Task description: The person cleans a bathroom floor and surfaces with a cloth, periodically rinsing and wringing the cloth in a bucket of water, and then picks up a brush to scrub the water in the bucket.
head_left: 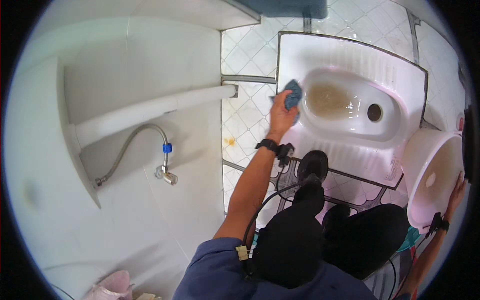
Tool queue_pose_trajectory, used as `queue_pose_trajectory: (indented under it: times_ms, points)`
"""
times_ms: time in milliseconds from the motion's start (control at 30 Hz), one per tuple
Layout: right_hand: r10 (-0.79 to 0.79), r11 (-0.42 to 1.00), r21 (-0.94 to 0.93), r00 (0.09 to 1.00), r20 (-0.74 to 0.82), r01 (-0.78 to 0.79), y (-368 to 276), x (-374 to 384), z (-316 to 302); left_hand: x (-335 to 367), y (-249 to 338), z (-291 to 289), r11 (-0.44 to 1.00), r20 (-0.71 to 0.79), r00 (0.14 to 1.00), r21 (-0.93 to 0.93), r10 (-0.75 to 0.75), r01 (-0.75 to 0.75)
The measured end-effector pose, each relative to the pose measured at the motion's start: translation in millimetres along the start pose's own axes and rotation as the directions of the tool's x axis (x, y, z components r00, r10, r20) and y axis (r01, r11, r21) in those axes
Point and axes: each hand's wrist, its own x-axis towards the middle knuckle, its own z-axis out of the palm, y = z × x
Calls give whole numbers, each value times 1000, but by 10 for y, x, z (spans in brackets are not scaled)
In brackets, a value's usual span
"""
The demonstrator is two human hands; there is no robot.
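Blue-grey cloth at the left rim of the squat toilet

The blue-grey cloth [293,95] is on the left edge of the squat toilet [350,55], bunched under the left hand [282,114], whose grip is closed on it. The step in hand looks like wiping down that rim. The next move probably calls for steady pressure and a flat cloth, kept out of the brownish water [327,100] left of the toilet's drain hole [374,112].

Right of the toilet is a white bucket [412,180] with cloudy water inside. The right hand [456,196] appears to grip its far rim; whether the base rests on the floor, I cannot tell. A black shoe [313,165] stands by the toilet's near edge.

White patterned tiles [245,107] with dark joints surround the toilet, shiny with wet beyond it, with an orange stain [230,141] to its left. Farther left of the toilet, a pale wall [125,215] carries a white pipe [160,107], a braided hose [150,128] and a metal valve [169,176].
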Motion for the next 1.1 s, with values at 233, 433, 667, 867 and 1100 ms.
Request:
queue_pose_trajectory:
  times_ms: [233, 433, 667, 867, 1100]
  points:
    - [-17, 999, -34, 1000, 1, 17, 283, 93, -84, -377, 115, -793, 981, -298, 943, -166, -146, 99]
    - [-21, 979, -206, 998, -62, 8, 316, 142, -172, -361, -661, -1869, 812, -436, 895, 553, 91, 186]
    - [117, 976, -175, 991, -67, -127, -64, 28, -184, 137, -1096, -1639, 645, -281, 939, 684, -199, 342]
    - [204, 965, -161, 979, -29, -206, -70, 30, -150, -16, -1230, -1392, 782, -429, 869, 441, -247, 440]
    - [97, 994, -51, 995, 3, -97, 98, 90, -144, 87, -334, -251, 985, -214, 977, 174, 26, 12]
